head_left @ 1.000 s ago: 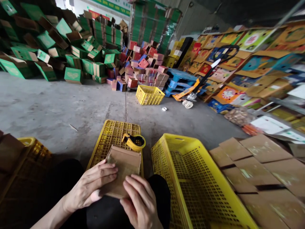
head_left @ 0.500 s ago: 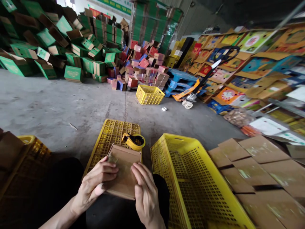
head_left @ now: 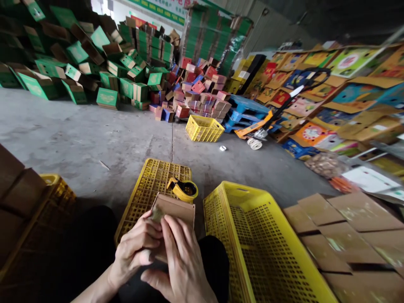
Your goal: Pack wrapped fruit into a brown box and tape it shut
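A small brown cardboard box rests over my lap, tilted, with a strip of clear tape showing near its left side. My left hand grips the box along its left edge, fingers curled on top. My right hand lies across the top face, fingers stretched out and flat, their tips close to the left hand's fingers. The hands hide much of the box. Just beyond it, a yellow tape dispenser sits on an upturned yellow crate.
An open yellow crate stands at my right, beside rows of taped brown boxes. More brown boxes fill a crate at my left. Farther off are a small yellow crate, a pallet jack and green cartons.
My right hand has slid left from the box's right edge onto its top, toward my left hand. The view has shifted slightly left.
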Demonstrator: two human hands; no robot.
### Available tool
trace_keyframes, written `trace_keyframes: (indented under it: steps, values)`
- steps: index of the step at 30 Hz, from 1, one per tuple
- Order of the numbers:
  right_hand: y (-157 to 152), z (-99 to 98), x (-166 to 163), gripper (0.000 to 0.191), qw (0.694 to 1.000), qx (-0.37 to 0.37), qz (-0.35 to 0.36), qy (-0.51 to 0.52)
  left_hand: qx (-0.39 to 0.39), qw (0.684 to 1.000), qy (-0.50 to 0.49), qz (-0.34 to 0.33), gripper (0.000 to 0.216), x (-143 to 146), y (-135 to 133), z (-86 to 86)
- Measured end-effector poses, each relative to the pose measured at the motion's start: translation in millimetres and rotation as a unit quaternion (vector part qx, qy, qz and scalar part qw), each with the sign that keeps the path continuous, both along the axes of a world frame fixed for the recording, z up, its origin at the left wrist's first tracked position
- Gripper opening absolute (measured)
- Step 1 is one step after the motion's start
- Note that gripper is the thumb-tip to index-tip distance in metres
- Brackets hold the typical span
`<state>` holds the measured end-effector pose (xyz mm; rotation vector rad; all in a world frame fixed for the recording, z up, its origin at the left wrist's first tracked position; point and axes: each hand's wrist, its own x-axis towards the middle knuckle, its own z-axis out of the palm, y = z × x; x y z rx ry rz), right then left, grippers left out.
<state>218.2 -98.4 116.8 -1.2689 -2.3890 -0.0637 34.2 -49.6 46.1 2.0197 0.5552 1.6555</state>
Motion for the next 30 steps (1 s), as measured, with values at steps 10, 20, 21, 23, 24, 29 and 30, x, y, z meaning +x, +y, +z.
trace_keyframes:
  steps: [10,20,21,23,24,29,30]
  values:
    - [-2.5,1.2,-7.8,0.093,0.999,0.010,-0.034,-0.004,0.043,0.997,0.065,0.012,0.041,-8.3,-1.2,-1.9]
    - [15.8,10.7,-16.5,0.103,0.998,-0.038,-0.057,-0.007,-0.037,0.999,0.032,-0.019,0.065,-9.7,-7.2,-18.8]
    - [14.5,8.4,-14.1,0.106,0.998,-0.040,-0.055,-0.010,-0.014,0.998,0.057,-0.021,0.064,-11.2,-6.5,-19.8]
    - [11.5,4.3,-9.0,0.108,0.998,-0.041,-0.051,-0.016,0.034,0.994,0.103,-0.015,0.063,-14.8,-4.9,-21.2]
    - [10.2,2.5,-6.6,0.107,0.998,-0.040,-0.050,-0.017,0.059,0.991,0.120,-0.011,0.063,-17.0,-4.5,-22.2]
    - [5.2,-1.8,13.5,0.097,0.999,-0.020,-0.048,-0.011,-0.027,0.994,0.103,0.033,0.076,-31.2,-12.9,-47.2]
    - [3.4,-2.0,20.9,0.095,0.998,-0.013,-0.053,-0.009,-0.107,0.989,0.083,0.058,0.078,-34.0,-15.2,-57.8]
